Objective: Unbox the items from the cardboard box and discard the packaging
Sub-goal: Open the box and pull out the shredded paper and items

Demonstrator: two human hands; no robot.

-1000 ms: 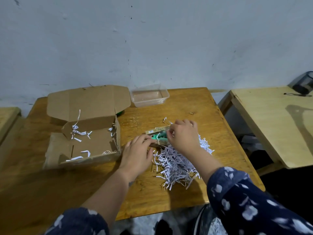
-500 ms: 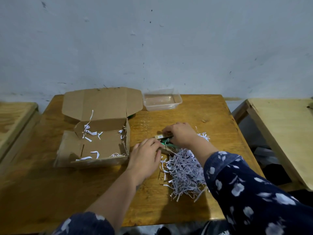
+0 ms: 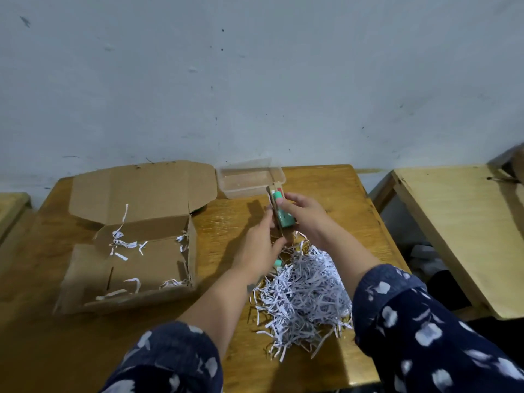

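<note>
An open cardboard box point(image 3: 133, 256) lies at the left of the wooden table point(image 3: 334, 194), with a few white paper shreds left inside. A heap of shredded white paper point(image 3: 303, 296) sits to its right. Above the heap, both hands hold a small carded pack with green items point(image 3: 279, 208), raised and tilted. My right hand point(image 3: 307, 214) grips its right side with the thumb on the front. My left hand point(image 3: 261, 245) holds its lower left edge. A small green piece point(image 3: 278, 263) peeks from the shreds under my left hand.
A clear plastic tub point(image 3: 249, 177) stands at the back of the table against the grey wall. A paler wooden table point(image 3: 465, 228) stands to the right across a gap. Another table edge point(image 3: 12, 205) shows at the far left.
Both hands have lifted the green carded pack off the table and tilted it upright, moving it toward the plastic tub. The camera view has shifted.
</note>
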